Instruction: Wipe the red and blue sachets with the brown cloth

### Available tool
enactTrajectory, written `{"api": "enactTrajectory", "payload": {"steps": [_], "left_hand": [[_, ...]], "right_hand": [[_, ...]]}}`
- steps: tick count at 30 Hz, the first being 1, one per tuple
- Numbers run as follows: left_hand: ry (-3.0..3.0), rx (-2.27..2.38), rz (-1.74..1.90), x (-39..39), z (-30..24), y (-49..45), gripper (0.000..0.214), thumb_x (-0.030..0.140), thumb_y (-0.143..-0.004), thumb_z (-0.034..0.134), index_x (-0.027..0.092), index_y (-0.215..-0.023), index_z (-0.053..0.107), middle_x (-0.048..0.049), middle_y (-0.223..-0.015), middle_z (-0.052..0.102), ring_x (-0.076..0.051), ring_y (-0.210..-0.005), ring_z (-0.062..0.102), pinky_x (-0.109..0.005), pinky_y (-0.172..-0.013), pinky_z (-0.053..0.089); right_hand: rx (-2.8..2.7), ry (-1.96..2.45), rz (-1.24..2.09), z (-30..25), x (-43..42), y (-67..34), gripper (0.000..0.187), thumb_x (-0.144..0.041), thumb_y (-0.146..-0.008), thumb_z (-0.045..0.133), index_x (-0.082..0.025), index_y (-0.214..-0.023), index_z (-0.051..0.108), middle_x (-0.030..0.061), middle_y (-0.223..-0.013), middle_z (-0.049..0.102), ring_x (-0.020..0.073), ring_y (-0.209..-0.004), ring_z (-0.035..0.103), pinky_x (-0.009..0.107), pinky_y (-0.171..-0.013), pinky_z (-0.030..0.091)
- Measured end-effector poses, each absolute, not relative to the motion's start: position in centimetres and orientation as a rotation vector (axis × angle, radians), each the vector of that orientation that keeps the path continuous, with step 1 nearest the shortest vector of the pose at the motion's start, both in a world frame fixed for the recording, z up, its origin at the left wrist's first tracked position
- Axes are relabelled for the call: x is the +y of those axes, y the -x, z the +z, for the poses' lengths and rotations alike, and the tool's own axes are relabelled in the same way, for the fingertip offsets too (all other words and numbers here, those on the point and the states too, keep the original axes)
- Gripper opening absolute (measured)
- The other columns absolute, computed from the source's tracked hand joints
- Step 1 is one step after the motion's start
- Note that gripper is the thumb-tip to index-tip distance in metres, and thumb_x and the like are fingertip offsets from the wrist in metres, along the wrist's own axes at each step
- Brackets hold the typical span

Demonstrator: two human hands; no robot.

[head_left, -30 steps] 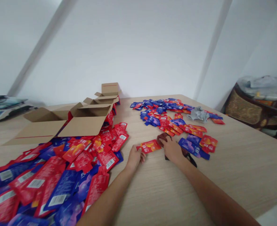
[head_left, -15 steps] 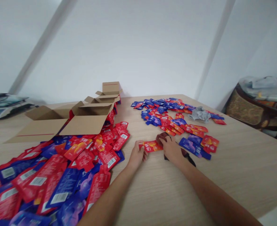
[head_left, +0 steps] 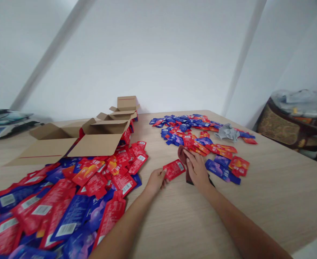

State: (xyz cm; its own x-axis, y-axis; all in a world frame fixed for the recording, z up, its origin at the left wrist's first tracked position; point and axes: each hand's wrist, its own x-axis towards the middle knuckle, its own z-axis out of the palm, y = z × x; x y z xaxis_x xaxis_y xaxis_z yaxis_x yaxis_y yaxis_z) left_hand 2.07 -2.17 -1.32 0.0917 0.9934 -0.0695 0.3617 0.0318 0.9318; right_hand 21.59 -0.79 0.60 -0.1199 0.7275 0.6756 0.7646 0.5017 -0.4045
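The left hand (head_left: 155, 181) is pinching a red sachet (head_left: 174, 169) by its near-left corner, thumb and fingers closed on the edge, and is holding it just above the table (head_left: 269, 187) with its printed label side facing up and its far end tilted toward the right hand (head_left: 197, 169). The right hand is gripping a dark brown cloth (head_left: 182, 155), fingers curled over it, and is pressing or resting it right against the sachet's far edge; the dark shape showing under the wrist is probably more of the same cloth, though that is hard to tell. The sachet is looking light and thin, a flat foil pouch that is flexing slightly, so it is likely to be slick and to bend rather than break; the sealed edges and corners are looking like the firmest places to take hold, as the left hand is doing. The cloth is looking soft and limp, bunching in the grip. To the left a big heap of red and blue sachets (head_left: 53, 205) is spilling from open cardboard boxes (head_left: 93, 136); to the right a flatter spread of sachets (head_left: 198, 133) is lying with a crumpled grey rag (head_left: 227, 132) among them.
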Motion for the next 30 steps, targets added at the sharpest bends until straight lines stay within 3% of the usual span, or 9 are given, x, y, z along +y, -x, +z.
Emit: {"api": "enactTrajectory", "payload": {"steps": [4, 7, 15, 21, 23, 27, 30], "left_hand": [[-1.221, 1.325, 0.824, -2.1, -1.7, -2.4, 0.039, 0.044, -0.081, 0.038, 0.015, -0.060, 0.052, 0.0032, -0.039, 0.045, -0.007, -0.028, 0.035, -0.019, -0.032, 0.024], [-1.212, 1.320, 0.790, -2.1, -1.6, -2.3, 0.038, 0.044, -0.079, 0.040, 0.016, -0.057, 0.050, 0.0052, -0.036, 0.040, -0.005, -0.026, 0.030, -0.018, -0.030, 0.020], [-1.213, 1.319, 0.721, -2.5, -0.5, -1.6, 0.032, 0.042, -0.077, 0.045, 0.017, -0.058, 0.046, 0.0068, -0.036, 0.040, -0.004, -0.025, 0.025, -0.016, -0.028, 0.017], [-1.276, 1.331, 0.645, -2.8, 0.3, -1.9, 0.032, 0.035, -0.078, 0.041, 0.017, -0.052, 0.047, 0.0060, -0.033, 0.037, -0.005, -0.023, 0.024, -0.018, -0.027, 0.015], [-1.281, 1.343, 0.637, -2.8, 0.2, -2.2, 0.032, 0.033, -0.078, 0.041, 0.017, -0.051, 0.047, 0.0058, -0.032, 0.037, -0.005, -0.023, 0.024, -0.018, -0.027, 0.015], [-1.210, 1.326, 0.745, -2.9, 0.1, -2.0, 0.031, 0.034, -0.079, 0.041, 0.017, -0.053, 0.046, 0.0062, -0.034, 0.038, -0.004, -0.023, 0.024, -0.018, -0.027, 0.016], [-1.104, 1.273, 0.975, -2.7, 0.6, -1.2, 0.029, 0.038, -0.077, 0.045, 0.017, -0.057, 0.047, 0.0057, -0.038, 0.043, -0.005, -0.026, 0.027, -0.018, -0.028, 0.020]], "right_hand": [[-2.244, 1.137, -0.029, 0.9, -3.6, -18.0, 0.047, -0.020, -0.087, 0.037, -0.029, -0.134, 0.039, 0.0075, -0.121, 0.047, 0.0216, -0.110, 0.041, 0.038, -0.094, 0.036], [-2.427, 1.284, -0.055, 0.5, -3.6, -17.0, 0.045, -0.017, -0.085, 0.041, -0.027, -0.129, 0.046, 0.0084, -0.117, 0.049, 0.0227, -0.106, 0.041, 0.036, -0.092, 0.037], [-2.314, 1.819, -0.096, 0.9, 0.3, -20.9, 0.041, -0.017, -0.084, 0.040, -0.027, -0.120, 0.055, 0.0098, -0.115, 0.050, 0.0252, -0.105, 0.041, 0.032, -0.079, 0.039], [-2.335, 1.497, -0.113, 1.6, -2.8, -18.8, 0.048, -0.018, -0.086, 0.036, -0.030, -0.132, 0.042, 0.0079, -0.121, 0.047, 0.0234, -0.105, 0.040, 0.035, -0.089, 0.035], [-2.433, 1.415, -0.096, 1.4, -3.1, -18.1, 0.046, -0.019, -0.086, 0.038, -0.031, -0.130, 0.045, 0.0071, -0.120, 0.048, 0.0235, -0.106, 0.039, 0.034, -0.090, 0.034], [-2.359, 1.695, -0.145, 0.5, -0.9, -19.4, 0.040, -0.015, -0.085, 0.039, -0.027, -0.119, 0.056, 0.0096, -0.114, 0.051, 0.0238, -0.102, 0.041, 0.033, -0.085, 0.035], [-2.277, 1.790, -0.205, -0.3, 0.8, -21.3, 0.040, -0.017, -0.085, 0.038, -0.027, -0.119, 0.056, 0.0106, -0.112, 0.050, 0.0246, -0.103, 0.041, 0.033, -0.081, 0.036]]}}
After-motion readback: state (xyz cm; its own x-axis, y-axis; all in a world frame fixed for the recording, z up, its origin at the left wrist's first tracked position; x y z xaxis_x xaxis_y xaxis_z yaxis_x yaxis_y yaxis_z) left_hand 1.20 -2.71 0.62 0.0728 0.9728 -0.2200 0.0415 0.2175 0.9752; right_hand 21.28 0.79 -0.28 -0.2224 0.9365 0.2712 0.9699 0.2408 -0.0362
